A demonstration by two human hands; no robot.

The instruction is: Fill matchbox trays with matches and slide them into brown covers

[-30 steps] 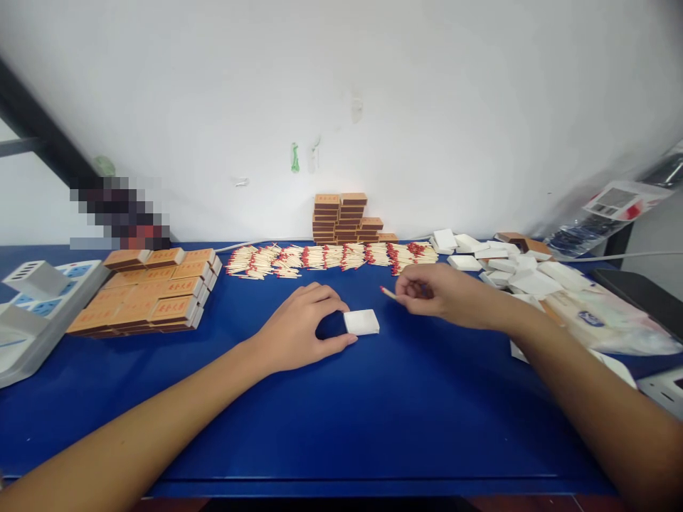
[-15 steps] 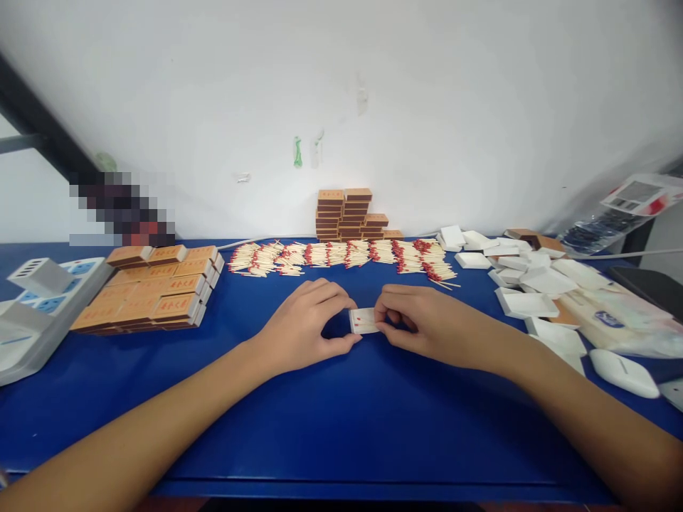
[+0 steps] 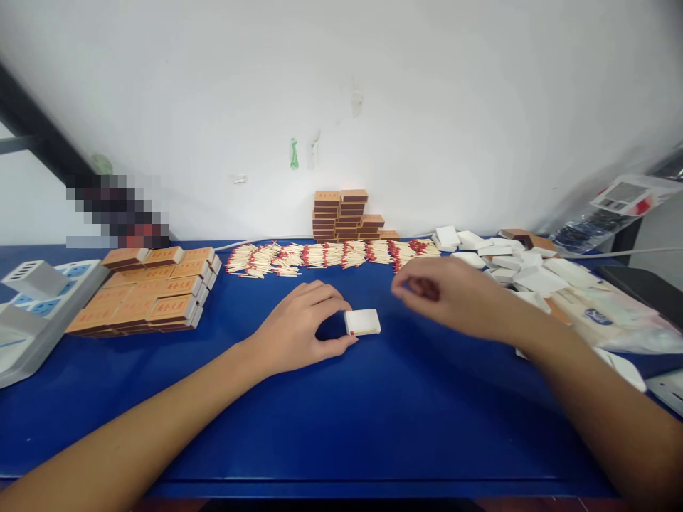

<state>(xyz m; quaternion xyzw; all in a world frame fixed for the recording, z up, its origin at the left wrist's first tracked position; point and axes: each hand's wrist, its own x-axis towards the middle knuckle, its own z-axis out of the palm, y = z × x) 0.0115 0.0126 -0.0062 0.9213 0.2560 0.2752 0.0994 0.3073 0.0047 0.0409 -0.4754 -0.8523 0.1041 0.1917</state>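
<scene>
A small white matchbox tray [image 3: 363,321] lies on the blue table with matches along its front side, one red head showing at the left corner. My left hand [image 3: 305,326] grips its left end between thumb and fingers. To the right and further back, my right hand [image 3: 440,291] hovers slightly blurred, fingers curled together; whether anything is in them is hidden. Its fingertips are nearest the right end of a long row of red-headed matches [image 3: 325,254], part of which the hand covers.
Filled matchboxes [image 3: 144,291] are stacked at left beside a power strip [image 3: 64,306]. More boxes [image 3: 341,217] stand against the wall. White trays [image 3: 538,277], a plastic packet [image 3: 597,313] and a white case [image 3: 622,370] lie at right.
My right hand has left the tray and moved right and back toward the matches. The matches in the tray now show only along its front side. My left hand keeps its grip.
</scene>
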